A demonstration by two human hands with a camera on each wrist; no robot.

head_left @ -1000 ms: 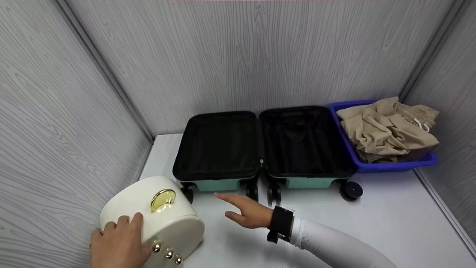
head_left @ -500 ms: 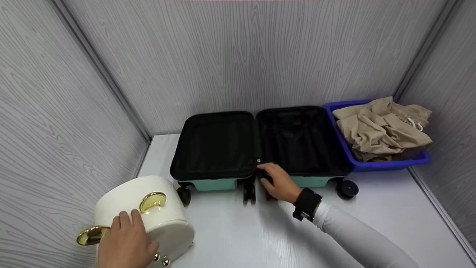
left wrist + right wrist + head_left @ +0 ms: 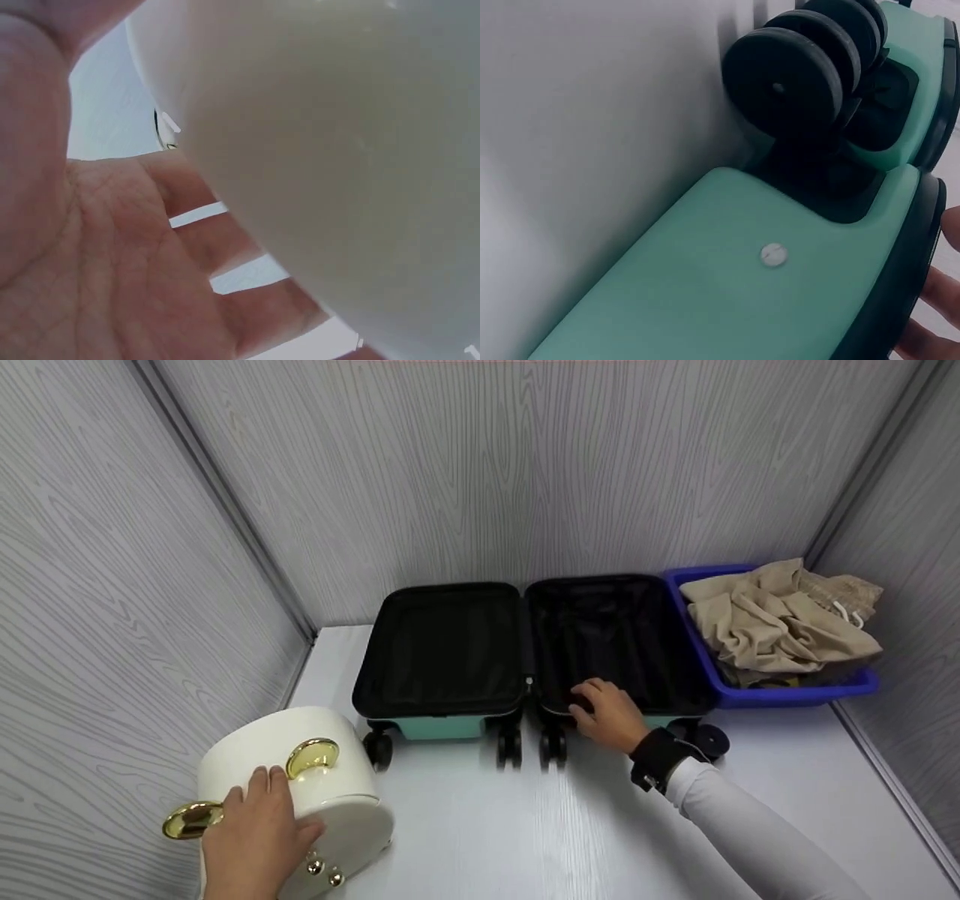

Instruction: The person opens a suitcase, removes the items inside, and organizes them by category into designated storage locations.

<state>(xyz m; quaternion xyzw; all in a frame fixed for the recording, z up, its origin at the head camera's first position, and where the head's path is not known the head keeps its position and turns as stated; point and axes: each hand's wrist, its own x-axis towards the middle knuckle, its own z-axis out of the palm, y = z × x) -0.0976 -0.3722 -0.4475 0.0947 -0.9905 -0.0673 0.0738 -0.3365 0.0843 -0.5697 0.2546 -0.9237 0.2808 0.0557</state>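
In the head view, my left hand (image 3: 251, 836) lies over the edge of a white rounded container (image 3: 262, 746) with gold ear-shaped pieces (image 3: 313, 755) and gold balls. Its fingers rest on the curved side and its thumb on the flat face. The left wrist view shows those fingers against the container's glossy surface (image 3: 315, 150), the palm apart from it. My right hand (image 3: 611, 716) is at the front rim of the right half of an opened mint-green suitcase (image 3: 442, 652) with black lining. In the right wrist view, its loosely bent fingers (image 3: 941, 292) are at the black rim.
A blue basket (image 3: 795, 696) with beige cloth (image 3: 780, 619) stands right of the suitcase. Black wheels (image 3: 553, 746) project from the suitcase's near side onto the white tabletop (image 3: 480, 825). Grey wood-grain panels (image 3: 465, 472) enclose the back and sides.
My right hand has moved right and forward, from in front of the suitcase past its middle hinge to the right half's rim. The white container has turned slightly, with a second gold piece now showing.
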